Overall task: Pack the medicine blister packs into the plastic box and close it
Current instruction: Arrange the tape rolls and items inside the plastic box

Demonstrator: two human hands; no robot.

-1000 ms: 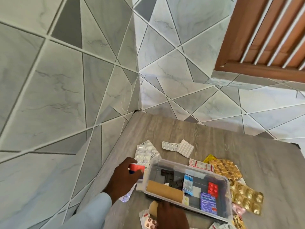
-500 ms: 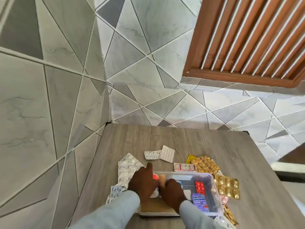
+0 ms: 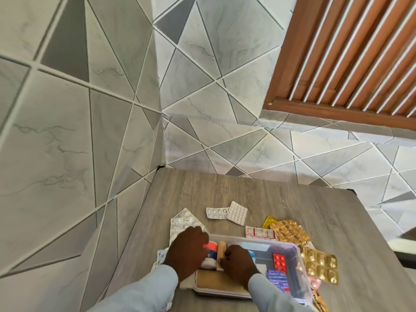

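The clear plastic box point(image 3: 292, 247) lies open at the near edge of the table. Inside its right half are a red blister pack point(image 3: 279, 263) and a blue pack point(image 3: 277, 278). My left hand point(image 3: 188, 251) is over the box's left end, closed around a white roll with a red and blue label point(image 3: 211, 255). Beside it, my right hand point(image 3: 238, 263) curls on a tan bandage roll point(image 3: 221, 249). Loose on the table are white blister packs point(image 3: 236, 213), a silver pack point(image 3: 183, 222), a red-and-white strip point(image 3: 261, 233) and gold packs point(image 3: 319, 264).
The wooden table point(image 3: 281, 199) stands in a corner of tiled walls point(image 3: 67, 154), with a brown louvred window point(image 3: 351, 52) at the upper right. A flat tan item point(image 3: 216, 283) lies at the box's near left. More gold packs point(image 3: 289, 231) sit behind the box.
My left hand has come from outside the box's left wall into the box with the red-labelled roll. My right hand has moved up to the tan roll. The view has tilted upward.
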